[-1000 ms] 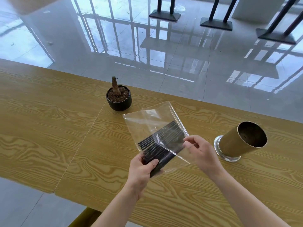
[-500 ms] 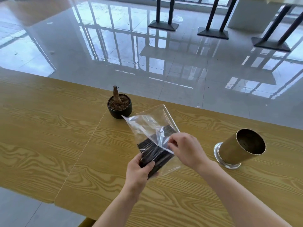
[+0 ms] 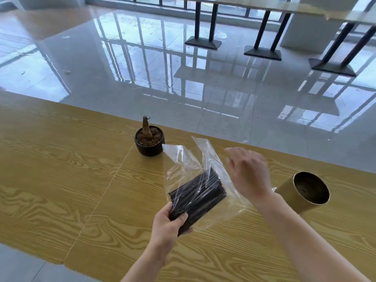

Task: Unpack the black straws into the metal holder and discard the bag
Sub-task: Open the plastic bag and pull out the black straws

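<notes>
A clear plastic bag (image 3: 183, 159) holds a bundle of black straws (image 3: 200, 193) above the wooden table. My left hand (image 3: 168, 226) grips the bag's lower end around the straws. The bag's top stands open, its two flaps spread apart. My right hand (image 3: 249, 171) hovers blurred just right of the bag's mouth, fingers apart, holding nothing. The metal holder (image 3: 305, 190), a brass-coloured cylinder with a dark, empty-looking inside, stands at the right on the table, partly behind my right forearm.
A small black pot (image 3: 149, 140) with a bare stump stands just beyond the bag to the left. The wooden table (image 3: 61, 169) has a seam running down its middle. Beyond its far edge lies a glossy tiled floor with black table legs (image 3: 203, 23).
My right hand has let go of the bag's flap and moved up and right of it. The bag's mouth now stands open. The view has tilted upward.
</notes>
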